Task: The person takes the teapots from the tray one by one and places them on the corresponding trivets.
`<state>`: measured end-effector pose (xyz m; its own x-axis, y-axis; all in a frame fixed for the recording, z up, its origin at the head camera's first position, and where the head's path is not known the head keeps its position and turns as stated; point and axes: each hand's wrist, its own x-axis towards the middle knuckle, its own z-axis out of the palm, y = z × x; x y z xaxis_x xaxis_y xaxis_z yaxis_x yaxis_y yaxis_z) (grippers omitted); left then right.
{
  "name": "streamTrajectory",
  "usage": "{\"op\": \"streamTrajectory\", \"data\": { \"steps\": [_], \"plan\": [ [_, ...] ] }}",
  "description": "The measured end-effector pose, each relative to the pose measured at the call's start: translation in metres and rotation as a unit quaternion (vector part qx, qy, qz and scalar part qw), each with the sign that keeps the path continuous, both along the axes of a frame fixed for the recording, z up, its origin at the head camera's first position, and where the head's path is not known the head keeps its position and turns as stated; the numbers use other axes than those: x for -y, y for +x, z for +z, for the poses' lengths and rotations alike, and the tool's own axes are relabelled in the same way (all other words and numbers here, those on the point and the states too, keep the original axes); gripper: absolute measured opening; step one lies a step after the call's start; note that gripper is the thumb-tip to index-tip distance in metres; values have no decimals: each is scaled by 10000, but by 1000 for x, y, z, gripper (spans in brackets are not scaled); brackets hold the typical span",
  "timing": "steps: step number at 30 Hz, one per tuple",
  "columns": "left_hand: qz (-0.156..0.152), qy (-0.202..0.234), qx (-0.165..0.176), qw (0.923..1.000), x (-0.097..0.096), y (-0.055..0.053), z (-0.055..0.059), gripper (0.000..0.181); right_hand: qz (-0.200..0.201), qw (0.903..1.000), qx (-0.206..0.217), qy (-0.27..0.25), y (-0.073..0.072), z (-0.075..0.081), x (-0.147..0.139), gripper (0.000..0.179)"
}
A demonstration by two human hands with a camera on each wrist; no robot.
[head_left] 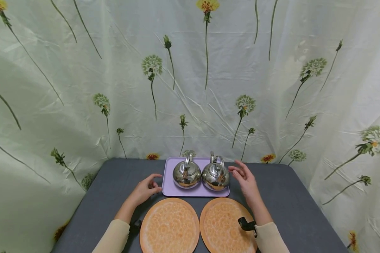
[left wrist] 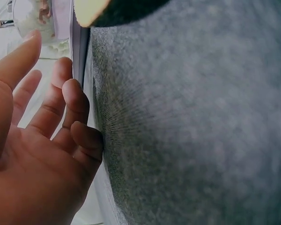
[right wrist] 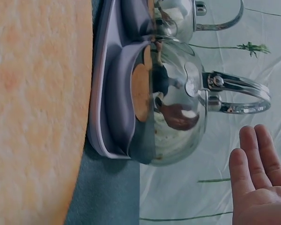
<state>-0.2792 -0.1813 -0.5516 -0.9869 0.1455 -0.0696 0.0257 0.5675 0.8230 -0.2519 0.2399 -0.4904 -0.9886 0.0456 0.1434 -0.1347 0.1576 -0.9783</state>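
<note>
Two shiny steel kettles, a left one and a right one, stand side by side on a lilac tray. Their arched handles are raised. At the tray's left edge is my left hand, fingers loosely bent with nothing in them. The left wrist view has its palm facing the camera and the little finger low by the dark table surface. My right hand is just right of the right kettle, fingers extended. In the right wrist view, its fingertips point towards that kettle's handle, a gap between them.
Two round orange mats, one left and one right, lie in front of the tray on the dark grey table. A pale curtain with dandelion prints hangs behind the table and along both sides.
</note>
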Motion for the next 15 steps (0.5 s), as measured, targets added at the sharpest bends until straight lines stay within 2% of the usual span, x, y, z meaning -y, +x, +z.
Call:
{"op": "streamTrajectory", "data": {
  "steps": [9,15],
  "plan": [
    [-123,-6,-74,9999,1,-3,-3,46,89,9996,268,-94,-3,-6,6,49],
    [-404,61,-7,9992,2,-3,-1,49,91,9993,316,-152,-6,-9,12,50]
  ]
}}
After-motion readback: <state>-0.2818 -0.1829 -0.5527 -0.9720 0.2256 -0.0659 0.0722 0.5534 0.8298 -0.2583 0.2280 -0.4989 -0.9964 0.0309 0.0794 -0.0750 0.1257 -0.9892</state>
